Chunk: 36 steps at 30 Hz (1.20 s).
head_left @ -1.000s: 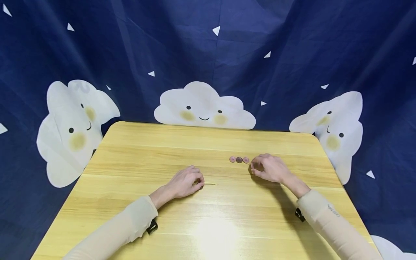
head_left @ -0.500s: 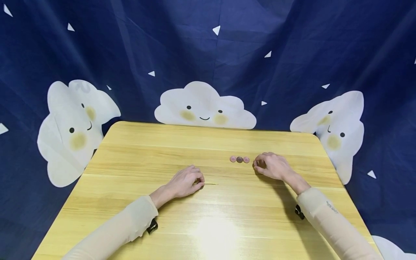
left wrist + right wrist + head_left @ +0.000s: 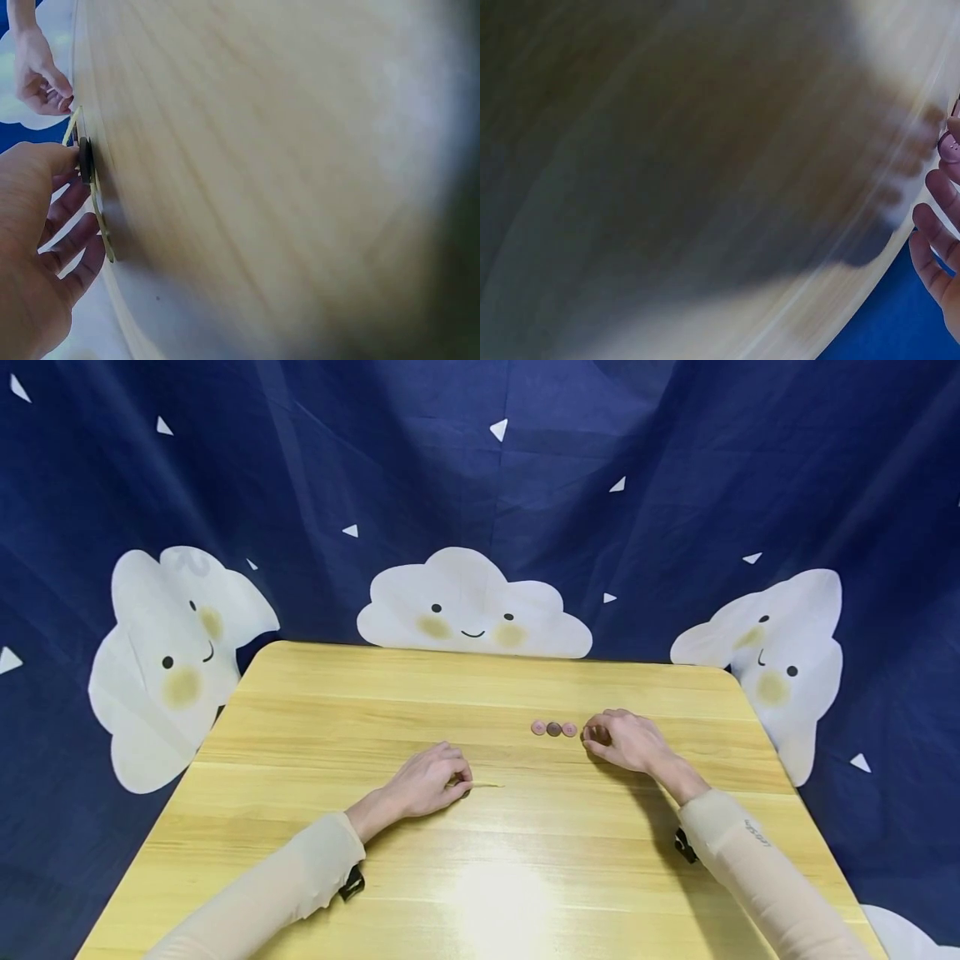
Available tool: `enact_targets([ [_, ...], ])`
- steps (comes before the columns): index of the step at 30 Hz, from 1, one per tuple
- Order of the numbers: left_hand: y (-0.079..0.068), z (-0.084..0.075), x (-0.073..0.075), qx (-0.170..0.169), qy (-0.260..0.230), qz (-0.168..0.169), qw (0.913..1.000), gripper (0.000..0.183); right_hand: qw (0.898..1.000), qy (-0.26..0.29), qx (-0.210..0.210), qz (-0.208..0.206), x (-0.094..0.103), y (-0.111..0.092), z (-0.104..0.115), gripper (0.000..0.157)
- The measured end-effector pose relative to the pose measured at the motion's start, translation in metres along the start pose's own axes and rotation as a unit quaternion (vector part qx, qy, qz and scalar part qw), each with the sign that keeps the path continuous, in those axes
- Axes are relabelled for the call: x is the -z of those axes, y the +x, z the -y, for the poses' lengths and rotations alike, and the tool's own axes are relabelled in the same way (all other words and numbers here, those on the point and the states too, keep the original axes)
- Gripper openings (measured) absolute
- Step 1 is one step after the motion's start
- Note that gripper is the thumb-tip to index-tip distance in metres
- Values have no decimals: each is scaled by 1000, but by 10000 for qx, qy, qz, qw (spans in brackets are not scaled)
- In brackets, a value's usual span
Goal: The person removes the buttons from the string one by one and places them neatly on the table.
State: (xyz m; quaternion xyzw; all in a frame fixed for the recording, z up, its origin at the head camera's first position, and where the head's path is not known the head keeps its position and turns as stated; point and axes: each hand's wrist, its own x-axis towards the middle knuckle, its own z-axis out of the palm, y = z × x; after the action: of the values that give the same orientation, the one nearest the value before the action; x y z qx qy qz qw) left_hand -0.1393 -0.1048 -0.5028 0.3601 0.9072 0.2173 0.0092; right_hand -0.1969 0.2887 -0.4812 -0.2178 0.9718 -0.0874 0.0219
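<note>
From here I judge the row partly done: three buttons (image 3: 554, 729) lie on the table (image 3: 360, 693), the right hand (image 3: 626, 742) seems to pinch a pink button (image 3: 950, 148) just beside them, and the left hand (image 3: 429, 781) pinches a dark disc (image 3: 85, 160) and yellow strand (image 3: 487, 785), unplaced.

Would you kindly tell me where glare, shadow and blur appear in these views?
Head view: bright glare on the near part of the table, a shadow beside the right sleeve. Left wrist view: a dark blur down the right edge, the table grain soft. Right wrist view: broad shadow on the table beside the right hand.
</note>
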Motion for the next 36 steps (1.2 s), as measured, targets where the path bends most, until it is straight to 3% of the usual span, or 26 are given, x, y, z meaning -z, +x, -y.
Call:
enact_targets([
  [8, -1, 2, -1, 83, -9, 68, 9999, 8, 9999, 80, -53, -32, -3, 3, 0, 14],
  [36, -1, 1, -1, 19, 51, -43, 10000, 8, 9994, 142, -155, -284, -11, 4, -1, 25],
])
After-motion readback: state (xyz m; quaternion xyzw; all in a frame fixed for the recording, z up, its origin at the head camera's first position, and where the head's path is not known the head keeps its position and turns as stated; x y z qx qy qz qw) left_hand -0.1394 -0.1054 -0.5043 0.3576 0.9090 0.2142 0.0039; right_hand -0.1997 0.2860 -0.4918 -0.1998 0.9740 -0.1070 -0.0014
